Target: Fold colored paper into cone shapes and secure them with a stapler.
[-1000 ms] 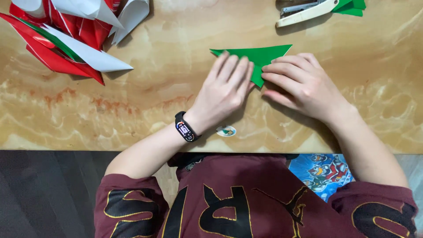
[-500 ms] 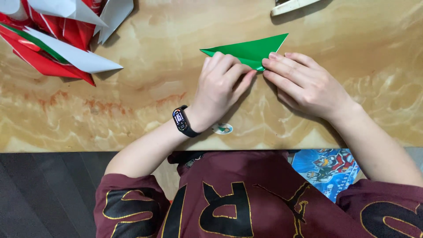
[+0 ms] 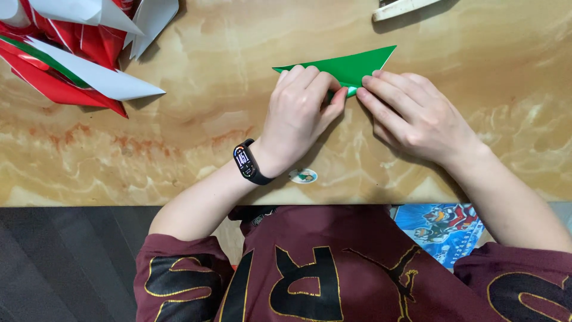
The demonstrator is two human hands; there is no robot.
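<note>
step in hand, by the look: creasing. both hands, left [image 3: 296, 116] and right [image 3: 411, 116], press flat on the green paper [image 3: 351, 64]; the next move likely calls for firm, even pressure along the fold.

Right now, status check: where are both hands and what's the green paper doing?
Left hand and right hand both pressing the green folded paper, flat on the marble table. Red and white paper pile far left, clear of the hands.

- Folded paper [image 3: 351, 67] lies on the table [image 3: 179, 137], under both hands' fingertips.
- Paper pile [image 3: 71, 53] far left of the left hand [image 3: 298, 116].
- Stapler [image 3: 405, 7] beyond the right hand [image 3: 417, 116].
</note>
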